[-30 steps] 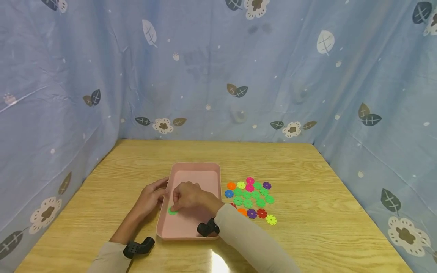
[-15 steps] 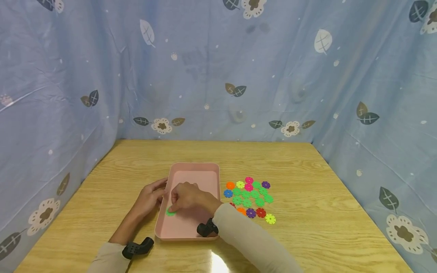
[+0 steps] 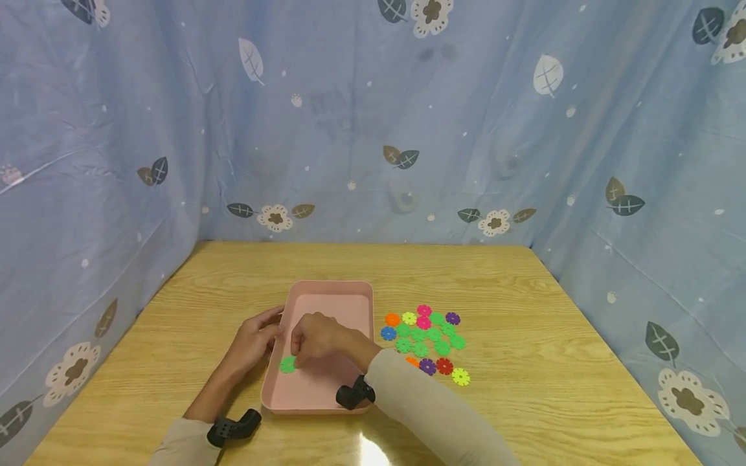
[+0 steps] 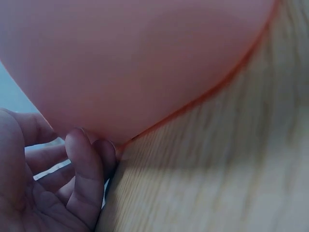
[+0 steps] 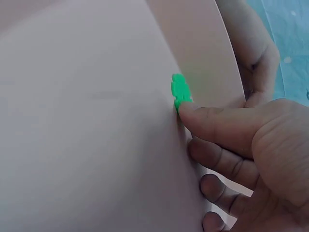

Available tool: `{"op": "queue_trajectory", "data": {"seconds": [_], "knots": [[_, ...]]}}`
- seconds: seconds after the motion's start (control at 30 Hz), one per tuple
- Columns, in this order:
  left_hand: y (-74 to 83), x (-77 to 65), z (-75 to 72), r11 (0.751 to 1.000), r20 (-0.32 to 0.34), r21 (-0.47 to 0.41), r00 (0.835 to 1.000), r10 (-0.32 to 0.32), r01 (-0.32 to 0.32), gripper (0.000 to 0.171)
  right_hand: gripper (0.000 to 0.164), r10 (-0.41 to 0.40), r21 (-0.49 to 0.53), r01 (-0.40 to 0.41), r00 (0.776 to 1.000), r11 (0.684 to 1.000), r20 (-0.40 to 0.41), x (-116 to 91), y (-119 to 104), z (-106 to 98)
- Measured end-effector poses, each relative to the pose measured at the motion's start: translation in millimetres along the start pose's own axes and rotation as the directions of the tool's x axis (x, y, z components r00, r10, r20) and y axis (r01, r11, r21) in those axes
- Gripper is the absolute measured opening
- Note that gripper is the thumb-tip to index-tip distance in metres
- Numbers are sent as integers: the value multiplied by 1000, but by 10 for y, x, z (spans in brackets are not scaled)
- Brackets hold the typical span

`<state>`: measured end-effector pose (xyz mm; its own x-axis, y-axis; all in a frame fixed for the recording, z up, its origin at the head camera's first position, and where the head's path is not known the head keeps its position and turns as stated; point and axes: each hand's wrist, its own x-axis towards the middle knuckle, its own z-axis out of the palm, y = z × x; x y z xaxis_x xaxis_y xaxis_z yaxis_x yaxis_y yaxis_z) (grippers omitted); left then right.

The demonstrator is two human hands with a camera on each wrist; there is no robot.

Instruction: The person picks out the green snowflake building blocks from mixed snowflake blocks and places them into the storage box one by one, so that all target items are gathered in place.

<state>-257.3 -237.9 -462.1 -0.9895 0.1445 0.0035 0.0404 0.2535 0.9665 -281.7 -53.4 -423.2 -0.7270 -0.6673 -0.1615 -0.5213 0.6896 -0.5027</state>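
Observation:
A pink rectangular tray [image 3: 335, 304] lies on the table. Inside it, near its left wall, my right hand [image 3: 317, 336] pinches a green notched plastic disc [image 5: 181, 91] between thumb and index finger. The thumb covers the lower end of the disc in the right wrist view, and its other fingers curl close to the tray. My left hand [image 3: 250, 340] is outside the tray on the left. Its bent fingers [image 4: 82, 154] touch the outer wall, with no finger wrapped over the rim.
Right of the tray, a loose group of notched discs lies flat on the wooden table [image 3: 524, 323]: many green discs [image 3: 432, 334], plus pink, orange, yellow, purple, red and a blue disc [image 3: 388, 333]. A blue patterned curtain [image 3: 361, 129] surrounds the table.
The right hand's fingertips have shifted slightly, and more of the green disc shows beside them. The left hand keeps its place at the tray wall.

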Motion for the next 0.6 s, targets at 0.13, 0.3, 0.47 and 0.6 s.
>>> {"op": "queue_trajectory", "data": {"seconds": [0.13,0.3,0.47,0.6], "knots": [[-7,-11,3,999,-19,35,1000,10,-9,46,15,3,-17,-3,1000,1000,-10,2,-4,2],[-26,-9,10,998,-35,64,999,26,-23,46,15,-24,16,25,999,1000,-31,-6,5,-9],[-34,-7,15,997,-37,64,999,35,-33,46,10,-110,61,113,993,992,-49,-27,59,-44],[-30,-15,12,997,-39,61,998,45,-42,46,12,-133,110,137,990,984,-45,-69,68,-118]]}}
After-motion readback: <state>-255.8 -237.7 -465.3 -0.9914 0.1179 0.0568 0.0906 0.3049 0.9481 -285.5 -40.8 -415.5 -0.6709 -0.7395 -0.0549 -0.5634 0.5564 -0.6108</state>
